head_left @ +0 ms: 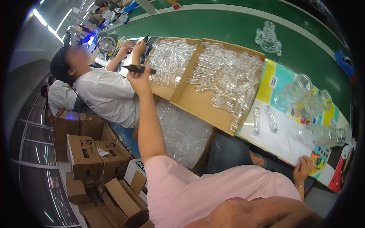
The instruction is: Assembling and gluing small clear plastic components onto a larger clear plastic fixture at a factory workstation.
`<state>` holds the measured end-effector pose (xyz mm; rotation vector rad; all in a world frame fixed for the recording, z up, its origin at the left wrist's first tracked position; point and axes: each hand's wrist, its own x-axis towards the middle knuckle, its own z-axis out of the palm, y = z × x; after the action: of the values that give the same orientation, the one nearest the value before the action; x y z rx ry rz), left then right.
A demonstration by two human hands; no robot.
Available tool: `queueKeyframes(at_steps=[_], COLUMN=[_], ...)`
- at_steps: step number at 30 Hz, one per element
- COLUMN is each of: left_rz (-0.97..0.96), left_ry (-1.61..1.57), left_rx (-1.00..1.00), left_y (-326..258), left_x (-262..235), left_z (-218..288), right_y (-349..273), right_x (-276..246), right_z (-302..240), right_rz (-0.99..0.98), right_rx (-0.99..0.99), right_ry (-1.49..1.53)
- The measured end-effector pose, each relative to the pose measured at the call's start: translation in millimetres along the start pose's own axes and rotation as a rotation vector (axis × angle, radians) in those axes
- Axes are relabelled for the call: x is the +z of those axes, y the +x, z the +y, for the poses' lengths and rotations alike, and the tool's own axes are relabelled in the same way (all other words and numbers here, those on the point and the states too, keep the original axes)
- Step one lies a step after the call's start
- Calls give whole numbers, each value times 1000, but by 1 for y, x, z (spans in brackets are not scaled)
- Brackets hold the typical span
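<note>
My left hand (140, 80) is raised at the end of an outstretched arm, closed round a slim black tool (141, 69) that tapers at one end. Its exact kind cannot be made out. Just right of that hand are two shallow cardboard trays, a left one (161, 92) and a right one (194, 111), filled with clear glass tubes (228, 68). My right hand (303, 170) lies on the near edge of the sheet-covered table, fingers slightly bent, with nothing visible in it. Two loose glass tubes, one (256, 121) beside the other (271, 118), lie on the white sheet (281, 138).
Clear glass vessels (298, 89) stand at the right, more (268, 38) on the green surface. A blue tape dispenser (344, 64) sits far right. At left, a co-worker in a white shirt (104, 91) holds a similar black tool near a fan (107, 43). Cardboard boxes (85, 155) are stacked lower left.
</note>
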<state>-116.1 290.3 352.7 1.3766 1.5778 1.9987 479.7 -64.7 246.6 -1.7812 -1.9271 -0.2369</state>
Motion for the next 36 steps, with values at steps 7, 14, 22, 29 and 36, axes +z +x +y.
queueKeyframes(at_steps=[7,14,22,29,36], left_rz=[154,94,131,180,198], left_ry=[197,437,223,221,289], left_rx=[88,-31,-99,-61,-15], left_y=[145,93,42,27,36], left_x=[-24,-30,-57,-62,-71], left_z=[-45,-60,-55,-40,-37], right_y=[-21,-20,8,8,5], right_x=[2,0,-1,-3,-8], right_z=[23,26,-4,-8,-25], right_rz=[-102,-138,-72,-1,9], right_rx=[-58,-51,-27,-16,92], right_ry=[-117,-90,-44,-42,36])
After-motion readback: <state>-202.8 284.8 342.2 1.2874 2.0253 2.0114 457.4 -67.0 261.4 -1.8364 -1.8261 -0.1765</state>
